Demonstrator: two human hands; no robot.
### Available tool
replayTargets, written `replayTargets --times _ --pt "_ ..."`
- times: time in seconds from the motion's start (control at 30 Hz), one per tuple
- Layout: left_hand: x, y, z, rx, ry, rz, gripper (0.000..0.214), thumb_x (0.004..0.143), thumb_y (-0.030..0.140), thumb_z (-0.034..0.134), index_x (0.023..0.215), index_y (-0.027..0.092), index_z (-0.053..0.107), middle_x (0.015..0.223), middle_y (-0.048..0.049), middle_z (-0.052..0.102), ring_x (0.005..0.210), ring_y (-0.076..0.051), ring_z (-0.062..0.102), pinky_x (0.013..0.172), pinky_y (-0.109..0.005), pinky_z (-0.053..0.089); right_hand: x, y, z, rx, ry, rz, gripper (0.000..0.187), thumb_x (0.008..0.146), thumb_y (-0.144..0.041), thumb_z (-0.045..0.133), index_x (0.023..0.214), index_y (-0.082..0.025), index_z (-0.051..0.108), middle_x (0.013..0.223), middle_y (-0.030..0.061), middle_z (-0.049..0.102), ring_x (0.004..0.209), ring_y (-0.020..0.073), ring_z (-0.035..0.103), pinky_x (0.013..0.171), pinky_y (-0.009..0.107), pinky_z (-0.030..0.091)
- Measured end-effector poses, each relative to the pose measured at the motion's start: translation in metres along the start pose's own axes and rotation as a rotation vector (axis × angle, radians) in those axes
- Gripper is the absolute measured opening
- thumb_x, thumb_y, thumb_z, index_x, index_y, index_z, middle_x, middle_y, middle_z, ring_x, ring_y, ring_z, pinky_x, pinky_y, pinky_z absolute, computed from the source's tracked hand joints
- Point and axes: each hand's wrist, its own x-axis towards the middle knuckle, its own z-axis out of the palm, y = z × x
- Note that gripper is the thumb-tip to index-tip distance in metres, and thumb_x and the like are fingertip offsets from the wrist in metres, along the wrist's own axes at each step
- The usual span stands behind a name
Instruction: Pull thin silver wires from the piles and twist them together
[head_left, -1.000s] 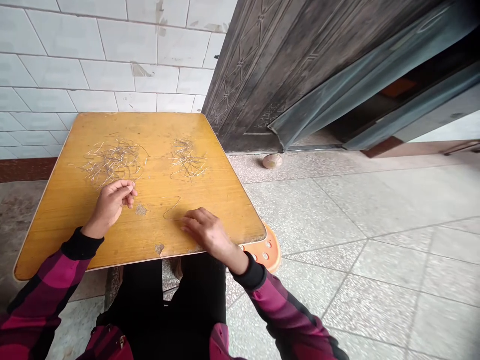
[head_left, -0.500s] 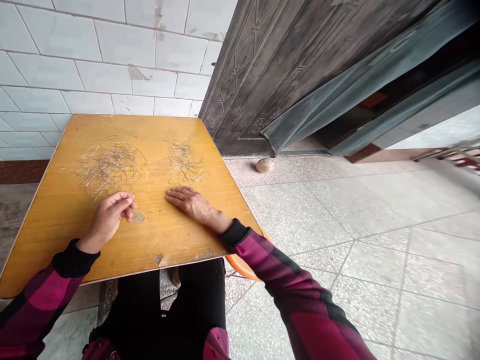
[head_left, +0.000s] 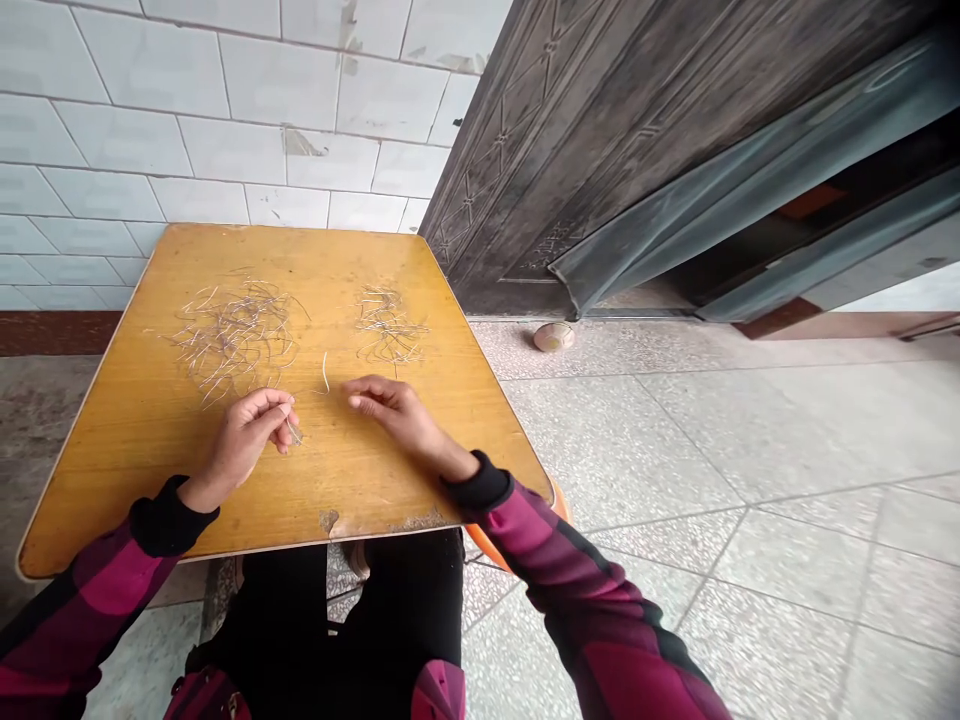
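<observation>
Since thin wire offcuts (head_left: 236, 340) are light and springy, grip them near one end; the left hand (head_left: 244, 435) pinches one, the right hand (head_left: 397, 415) lies loosely curled, empty.

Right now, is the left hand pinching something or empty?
Pinching: the left hand has its thumb and fingertips closed on a short piece of wire, whose end pokes out beyond them.
</observation>
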Motion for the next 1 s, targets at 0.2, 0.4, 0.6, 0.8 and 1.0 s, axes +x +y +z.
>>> replayTargets --times 0.2,0.4,0.6,0.8,1.0 --pt "-0.004 0.002 0.005 -0.071 -0.061 -0.054 0.025 0.072 0.033 0.072 0.085 0.014 0.062 0.069 -0.0005 0.066 0.044 -0.009 0.055 0.041 -0.022 0.044 -0.007 -0.023 0.048 0.627 0.111 0.280 0.032 0.072 -0.044 0.079 0.090 -0.020 0.067 0.073 -0.0026 0.066 0.057 0.0080 0.060 0.052 0.021 0.049" --pt "0.000 0.009 0.003 -0.193 -0.101 -0.187 0.026 0.065 0.032 0.077 0.077 0.014 0.063 0.064 0.0002 0.063 0.043 -0.007 0.051 0.038 -0.019 0.039 0.003 -0.016 0.033 0.626 0.272 0.282 0.034 0.067 -0.042 0.082 0.085 -0.019 0.066 0.074 -0.0029 0.065 0.056 0.0066 0.057 0.049 0.019 0.045" --pt "-0.002 0.005 0.005 -0.133 -0.086 -0.133 0.025 0.068 0.033 0.076 0.075 0.014 0.062 0.064 -0.0002 0.063 0.042 -0.007 0.050 0.038 -0.019 0.040 -0.001 -0.019 0.034 0.636 0.257 0.262 0.032 0.071 -0.046 0.078 0.085 -0.020 0.068 0.077 -0.0016 0.068 0.056 0.0063 0.057 0.049 0.019 0.045" --pt "-0.008 -0.003 0.010 0.013 -0.174 -0.080 0.027 0.076 0.040 0.072 0.079 0.015 0.063 0.069 -0.0015 0.066 0.047 -0.011 0.059 0.045 -0.023 0.049 -0.002 -0.021 0.046 0.697 0.169 0.288 0.032 0.066 -0.043 0.083 0.082 -0.019 0.068 0.070 -0.0014 0.070 0.052 0.0074 0.058 0.047 0.020 0.046" --pt "-0.014 0.000 0.015 0.073 -0.327 -0.036 0.025 0.079 0.040 0.071 0.080 0.016 0.066 0.066 -0.0030 0.068 0.050 -0.013 0.062 0.050 -0.025 0.052 -0.002 -0.021 0.047 0.794 0.123 0.346 0.035 0.067 -0.049 0.081 0.084 -0.018 0.073 0.073 -0.0006 0.072 0.054 0.0066 0.060 0.050 0.019 0.049"
